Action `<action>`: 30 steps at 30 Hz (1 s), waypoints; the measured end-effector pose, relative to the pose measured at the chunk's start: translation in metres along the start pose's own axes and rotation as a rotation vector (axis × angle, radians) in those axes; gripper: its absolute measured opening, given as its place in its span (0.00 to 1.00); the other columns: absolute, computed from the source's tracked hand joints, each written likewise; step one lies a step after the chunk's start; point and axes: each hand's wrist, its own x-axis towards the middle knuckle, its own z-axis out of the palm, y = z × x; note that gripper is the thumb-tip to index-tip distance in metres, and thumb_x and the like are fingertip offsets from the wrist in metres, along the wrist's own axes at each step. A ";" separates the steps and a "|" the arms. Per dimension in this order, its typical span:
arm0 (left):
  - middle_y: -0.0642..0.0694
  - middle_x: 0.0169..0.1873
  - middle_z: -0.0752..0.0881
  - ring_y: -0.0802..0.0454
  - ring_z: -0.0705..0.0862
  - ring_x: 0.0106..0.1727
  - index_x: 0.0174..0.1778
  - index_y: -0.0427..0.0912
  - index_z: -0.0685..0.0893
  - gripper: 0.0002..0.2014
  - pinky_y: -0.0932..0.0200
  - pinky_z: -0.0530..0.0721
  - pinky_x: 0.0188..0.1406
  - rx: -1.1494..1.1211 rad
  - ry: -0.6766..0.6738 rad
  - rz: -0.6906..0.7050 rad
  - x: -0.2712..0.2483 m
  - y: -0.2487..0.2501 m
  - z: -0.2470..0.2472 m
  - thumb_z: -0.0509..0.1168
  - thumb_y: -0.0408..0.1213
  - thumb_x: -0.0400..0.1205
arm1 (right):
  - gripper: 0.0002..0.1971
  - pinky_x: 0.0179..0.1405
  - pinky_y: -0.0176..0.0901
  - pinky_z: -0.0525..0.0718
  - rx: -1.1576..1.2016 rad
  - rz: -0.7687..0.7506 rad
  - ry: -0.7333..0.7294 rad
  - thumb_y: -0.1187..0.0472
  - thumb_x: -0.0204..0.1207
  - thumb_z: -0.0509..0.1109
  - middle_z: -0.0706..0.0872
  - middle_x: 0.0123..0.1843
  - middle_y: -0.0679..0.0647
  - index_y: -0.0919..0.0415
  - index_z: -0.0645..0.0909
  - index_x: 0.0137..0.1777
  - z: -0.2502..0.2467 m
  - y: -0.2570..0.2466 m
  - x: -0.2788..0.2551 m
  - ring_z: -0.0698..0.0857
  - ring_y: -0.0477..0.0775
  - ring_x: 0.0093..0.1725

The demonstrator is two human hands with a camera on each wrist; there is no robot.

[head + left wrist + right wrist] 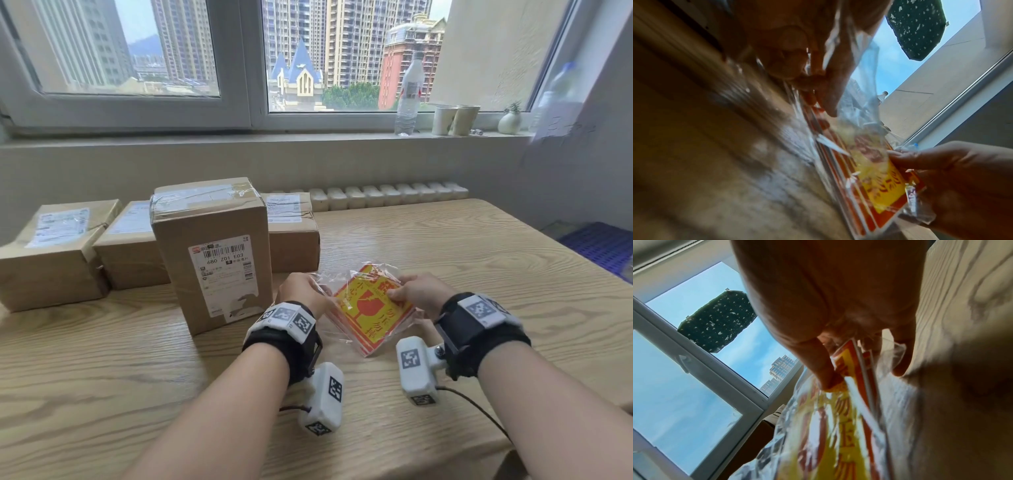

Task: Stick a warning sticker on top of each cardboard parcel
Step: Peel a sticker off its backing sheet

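Observation:
A clear plastic bag (342, 279) holds a stack of yellow-and-red warning stickers (371, 315) just above the wooden table (479, 260). My left hand (301, 291) grips the bag's left edge; in the left wrist view its fingers (818, 87) pinch the plastic. My right hand (416, 291) pinches the stickers (846, 363) at their right corner, thumb on top. Four cardboard parcels stand at the table's left: a tall one (212, 253) in front, and three low ones (51, 253) (132, 246) (293, 233) behind it.
A water bottle (409, 96), two paper cups (455, 120) and a small vase (510, 120) stand on the window sill. A white radiator (387, 195) runs behind the table. A blue crate (599, 246) sits on the floor at right.

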 end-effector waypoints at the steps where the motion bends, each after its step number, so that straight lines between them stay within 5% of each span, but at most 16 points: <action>1: 0.50 0.33 0.90 0.53 0.89 0.41 0.30 0.45 0.89 0.11 0.56 0.89 0.47 0.005 -0.012 0.000 0.000 -0.001 0.000 0.84 0.42 0.61 | 0.06 0.43 0.44 0.84 -0.012 -0.002 -0.006 0.62 0.81 0.68 0.90 0.44 0.57 0.62 0.84 0.53 0.001 0.000 0.000 0.87 0.53 0.42; 5: 0.49 0.36 0.90 0.52 0.88 0.42 0.34 0.45 0.87 0.12 0.55 0.88 0.48 0.033 -0.059 0.002 0.001 -0.003 0.000 0.82 0.45 0.64 | 0.09 0.61 0.58 0.84 -0.023 -0.013 -0.025 0.62 0.79 0.70 0.91 0.46 0.61 0.66 0.84 0.55 0.002 0.002 0.003 0.89 0.59 0.46; 8: 0.50 0.26 0.82 0.52 0.81 0.33 0.25 0.45 0.80 0.16 0.63 0.78 0.33 0.057 -0.056 -0.003 -0.001 -0.002 -0.002 0.77 0.46 0.73 | 0.04 0.55 0.56 0.87 0.003 -0.031 -0.013 0.63 0.78 0.72 0.91 0.41 0.58 0.63 0.86 0.48 0.002 0.004 0.006 0.90 0.57 0.42; 13: 0.46 0.30 0.80 0.45 0.79 0.39 0.28 0.40 0.82 0.15 0.61 0.74 0.38 0.131 0.022 0.023 -0.002 -0.002 -0.009 0.61 0.24 0.79 | 0.02 0.51 0.56 0.89 0.057 -0.020 0.083 0.67 0.74 0.75 0.89 0.39 0.60 0.63 0.85 0.41 0.004 0.010 0.011 0.89 0.58 0.38; 18: 0.46 0.24 0.82 0.61 0.80 0.13 0.38 0.38 0.79 0.08 0.70 0.76 0.13 0.065 -0.015 0.013 -0.003 -0.002 -0.016 0.63 0.25 0.82 | 0.09 0.59 0.59 0.86 -0.038 -0.006 0.239 0.67 0.72 0.76 0.89 0.50 0.61 0.64 0.86 0.51 0.005 0.016 0.014 0.88 0.62 0.52; 21: 0.47 0.19 0.83 0.61 0.81 0.13 0.38 0.38 0.79 0.07 0.65 0.82 0.21 -0.001 -0.030 -0.021 -0.008 -0.001 -0.025 0.66 0.24 0.80 | 0.24 0.60 0.49 0.80 -0.219 -0.023 0.297 0.65 0.72 0.77 0.84 0.63 0.59 0.62 0.78 0.68 0.008 0.014 0.009 0.82 0.60 0.63; 25: 0.45 0.29 0.90 0.55 0.90 0.31 0.37 0.45 0.82 0.07 0.56 0.89 0.42 -0.026 -0.012 -0.001 -0.020 -0.004 -0.042 0.71 0.29 0.77 | 0.25 0.64 0.53 0.80 -0.382 -0.103 0.368 0.63 0.72 0.73 0.80 0.68 0.56 0.55 0.75 0.69 0.013 0.005 -0.003 0.79 0.59 0.67; 28: 0.44 0.33 0.91 0.54 0.89 0.33 0.40 0.43 0.86 0.04 0.56 0.89 0.40 -0.073 0.012 0.030 -0.032 -0.006 -0.056 0.69 0.29 0.78 | 0.21 0.65 0.57 0.81 -0.426 -0.212 0.353 0.63 0.70 0.72 0.81 0.66 0.54 0.50 0.79 0.64 0.019 -0.008 -0.018 0.80 0.57 0.65; 30: 0.43 0.34 0.90 0.54 0.88 0.33 0.42 0.41 0.88 0.07 0.60 0.88 0.35 -0.131 0.045 0.052 -0.040 -0.006 -0.065 0.66 0.27 0.79 | 0.17 0.63 0.51 0.82 -0.433 -0.338 0.336 0.63 0.72 0.71 0.84 0.63 0.51 0.51 0.82 0.62 0.025 -0.019 -0.031 0.82 0.54 0.62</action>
